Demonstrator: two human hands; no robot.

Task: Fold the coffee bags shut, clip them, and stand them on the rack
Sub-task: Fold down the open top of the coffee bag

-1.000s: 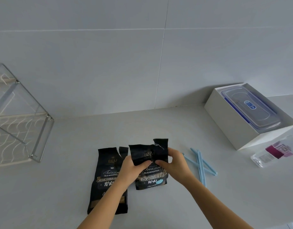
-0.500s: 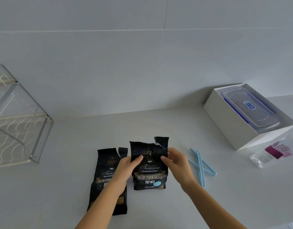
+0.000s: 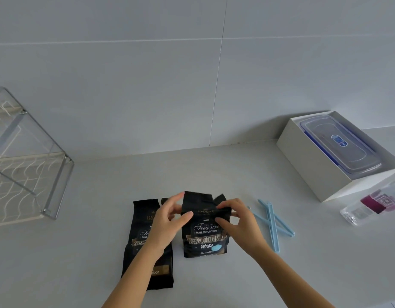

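We work at a pale counter [image 3: 214,170] under a tiled wall; the wire rack [image 3: 25,174] stands at far left, well apart from the bags and holding nothing that we can see; a white box [image 3: 321,174] with a lidded plastic container [image 3: 341,145] sits at far right, a clear bottle [image 3: 374,203] lying just in front of it. One coffee bag [image 3: 147,245] lies flat at centre left, long axis running away from us, its torn mouth pointing toward the wall, unfolded. The second bag [image 3: 204,236] stands just to its right, long axis upright, label facing us, ragged open top pointing up. Our left hand [image 3: 167,221] pinches that top at its left edge, thumb in front and fingers behind; our right hand [image 3: 238,221] pinches the right edge likewise; the flap bends between them, so we judge the fold only started. The blue clips [image 3: 273,221] lie crossed just right of the right hand, untouched. Risks, as we judge them: the torn edge is uneven, so the fold may run crooked and the clip bite only part of it; freeing the right hand for a clip may let the stiff foil spring open; pressing down on the top could tip the upright bag and spill the contents.
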